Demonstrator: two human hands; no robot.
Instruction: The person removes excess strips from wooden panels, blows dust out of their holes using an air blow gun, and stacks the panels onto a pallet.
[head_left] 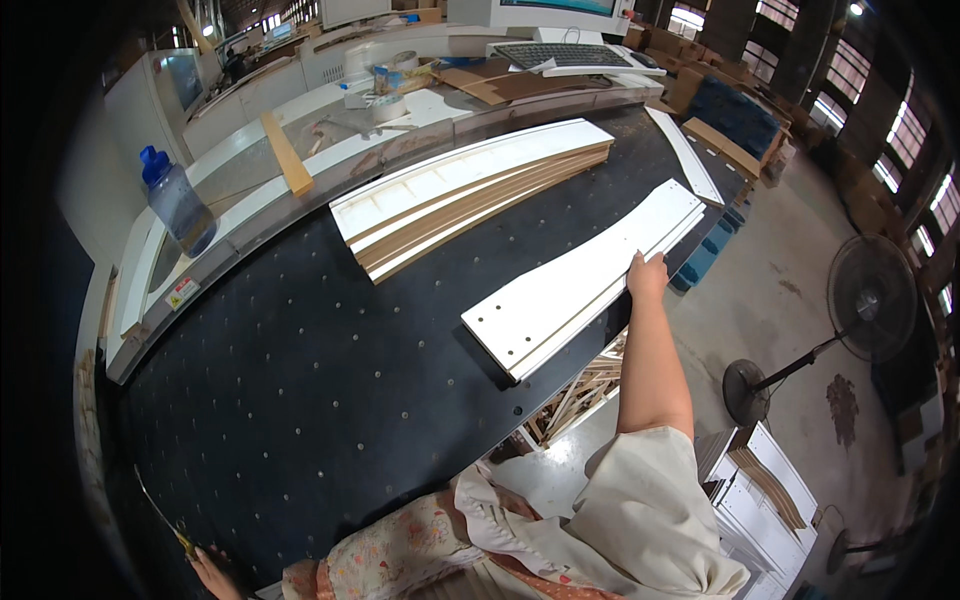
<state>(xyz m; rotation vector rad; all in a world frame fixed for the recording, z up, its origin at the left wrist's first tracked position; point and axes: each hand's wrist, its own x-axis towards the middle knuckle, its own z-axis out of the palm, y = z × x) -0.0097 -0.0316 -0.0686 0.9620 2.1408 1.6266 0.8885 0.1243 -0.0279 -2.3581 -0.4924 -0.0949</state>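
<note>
The right hand (647, 275) clamps white, flared boards (580, 270) at the near edge of the black table (325, 405); apart, the left hand (213, 577), grip unclear, meets a yellow-handled tool (185, 545) near the left corner. Brown-edged white planks (470, 182) line the far edge.

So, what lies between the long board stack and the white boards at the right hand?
Only the dotted black tabletop; in the head view, the stretch from stack to boards is bare.

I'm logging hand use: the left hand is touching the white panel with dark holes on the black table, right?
No, the head view shows the right hand touching the white panel with dark holes on the black table.
</note>
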